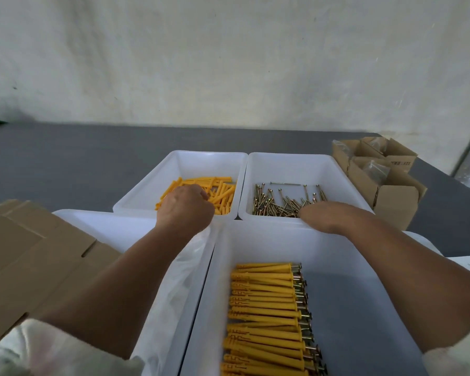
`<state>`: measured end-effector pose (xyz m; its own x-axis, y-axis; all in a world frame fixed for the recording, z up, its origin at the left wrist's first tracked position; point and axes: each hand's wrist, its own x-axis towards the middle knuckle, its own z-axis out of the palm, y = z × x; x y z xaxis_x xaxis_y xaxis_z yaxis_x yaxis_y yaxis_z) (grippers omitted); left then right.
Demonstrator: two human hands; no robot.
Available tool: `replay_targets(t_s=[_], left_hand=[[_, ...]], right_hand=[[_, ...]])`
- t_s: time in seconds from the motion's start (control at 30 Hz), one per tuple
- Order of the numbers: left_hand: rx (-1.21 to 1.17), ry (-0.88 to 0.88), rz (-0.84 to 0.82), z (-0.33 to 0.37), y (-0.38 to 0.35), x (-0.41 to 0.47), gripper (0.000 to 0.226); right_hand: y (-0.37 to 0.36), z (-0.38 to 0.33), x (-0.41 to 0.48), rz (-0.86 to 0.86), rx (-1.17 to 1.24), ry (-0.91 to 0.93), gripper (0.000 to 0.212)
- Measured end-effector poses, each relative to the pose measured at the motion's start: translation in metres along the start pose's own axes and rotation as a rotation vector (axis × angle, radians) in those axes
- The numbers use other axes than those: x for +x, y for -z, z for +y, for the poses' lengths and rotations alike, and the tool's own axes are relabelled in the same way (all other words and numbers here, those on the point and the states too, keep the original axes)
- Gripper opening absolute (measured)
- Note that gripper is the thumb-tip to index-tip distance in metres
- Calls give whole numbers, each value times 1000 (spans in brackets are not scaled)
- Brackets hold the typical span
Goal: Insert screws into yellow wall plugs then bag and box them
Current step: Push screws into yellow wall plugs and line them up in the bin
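Loose yellow wall plugs [221, 189] lie in the far left white bin [209, 154]. My left hand [185, 207] reaches into that bin, its fingers curled down into the pile with the tips hidden. Brass-coloured screws [281, 200] fill the far right white bin [291, 157]. My right hand [322, 215] dips over that bin's near rim into the screws, and its fingers are out of sight. Directly in front of me, a large white bin [255, 240] holds a neat row of yellow plugs with screws inserted [266, 316].
Clear plastic bags [179, 280] lie in a white bin [92, 217] at the near left. Flat cardboard [25, 253] covers that bin's left side. Open cardboard boxes [377, 172] holding bagged items stand at the far right on the dark table [65, 158]. A wall rises behind.
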<state>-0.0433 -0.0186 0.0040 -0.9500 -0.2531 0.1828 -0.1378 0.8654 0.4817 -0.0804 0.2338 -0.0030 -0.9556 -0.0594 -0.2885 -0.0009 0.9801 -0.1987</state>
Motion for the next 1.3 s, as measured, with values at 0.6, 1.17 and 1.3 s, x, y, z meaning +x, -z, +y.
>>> replay_targets(t_s=[0.6,1.17,1.3], left_hand=[[168,-55,-294,19,-46,109,51],[372,-183,-577,9,-21,85,25],[380,-168,-593,5,-6,68,28]], right_hand=[[-7,11,12,52,-105,85,38],[-8,12,13,91,-63,30,35],[-6,11,13,83,-48,16,37]])
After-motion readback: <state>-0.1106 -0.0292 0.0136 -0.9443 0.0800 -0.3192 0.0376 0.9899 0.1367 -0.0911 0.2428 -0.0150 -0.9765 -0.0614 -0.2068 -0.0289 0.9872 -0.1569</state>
